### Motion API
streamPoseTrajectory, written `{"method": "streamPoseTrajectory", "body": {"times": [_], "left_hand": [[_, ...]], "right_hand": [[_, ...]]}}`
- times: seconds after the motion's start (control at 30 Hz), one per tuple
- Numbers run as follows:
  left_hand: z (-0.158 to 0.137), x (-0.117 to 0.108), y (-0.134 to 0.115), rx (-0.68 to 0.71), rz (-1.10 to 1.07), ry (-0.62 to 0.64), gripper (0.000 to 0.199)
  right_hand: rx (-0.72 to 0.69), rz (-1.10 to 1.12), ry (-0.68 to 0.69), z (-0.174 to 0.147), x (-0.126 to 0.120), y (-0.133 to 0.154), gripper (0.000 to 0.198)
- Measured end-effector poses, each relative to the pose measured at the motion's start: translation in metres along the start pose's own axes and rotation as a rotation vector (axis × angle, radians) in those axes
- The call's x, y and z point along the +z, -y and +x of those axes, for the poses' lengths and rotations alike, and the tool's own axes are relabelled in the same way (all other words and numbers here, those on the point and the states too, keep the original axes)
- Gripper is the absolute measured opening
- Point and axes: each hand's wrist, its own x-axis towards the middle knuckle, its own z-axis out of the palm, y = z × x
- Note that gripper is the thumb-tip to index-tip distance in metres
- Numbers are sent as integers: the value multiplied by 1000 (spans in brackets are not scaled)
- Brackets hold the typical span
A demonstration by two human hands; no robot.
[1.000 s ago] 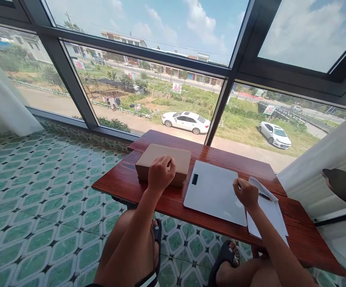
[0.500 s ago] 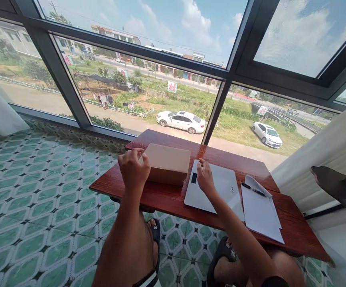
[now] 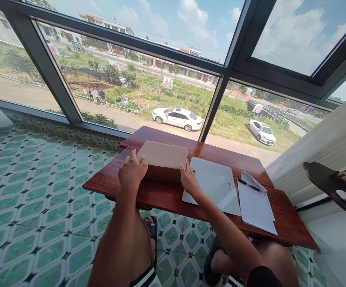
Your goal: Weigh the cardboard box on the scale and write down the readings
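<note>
A closed brown cardboard box (image 3: pixel 163 153) sits on the red-brown wooden table (image 3: pixel 101 181). My left hand (image 3: pixel 132 169) is against its left side, fingers bent over the edge. At the opposite end, my right hand (image 3: pixel 189 178) presses on the right side near the front corner. The box is held between both hands; some fingertips are hidden. Beside the right hand lies a flat, light grey, rounded slab (image 3: pixel 213 185) with small lettering. The hand and forearm cover part of it.
White papers (image 3: pixel 256 209) with a black pen (image 3: pixel 248 184) on top lie to the right. Tall windows stand behind the table, and a white curtain hangs at right near a dark shelf (image 3: pixel 331 187) bearing a white mouse-shaped object (image 3: pixel 345 195). My feet are below on green tiles.
My right hand has moved left from above the grey slab onto the box's right side. My left hand stays at the box's left side. The view has shifted slightly.
</note>
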Motion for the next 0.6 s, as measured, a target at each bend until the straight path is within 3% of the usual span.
{"method": "streamPoseTrajectory", "body": {"times": [0.3, 0.6], "left_hand": [[4, -7, -8, -111, 81, 143, 61], [1, -8, -11, -94, 67, 85, 61]], "right_hand": [[-4, 8, 29, -1, 1, 9, 86], [56, 52, 33, -3, -2, 19, 76]]}}
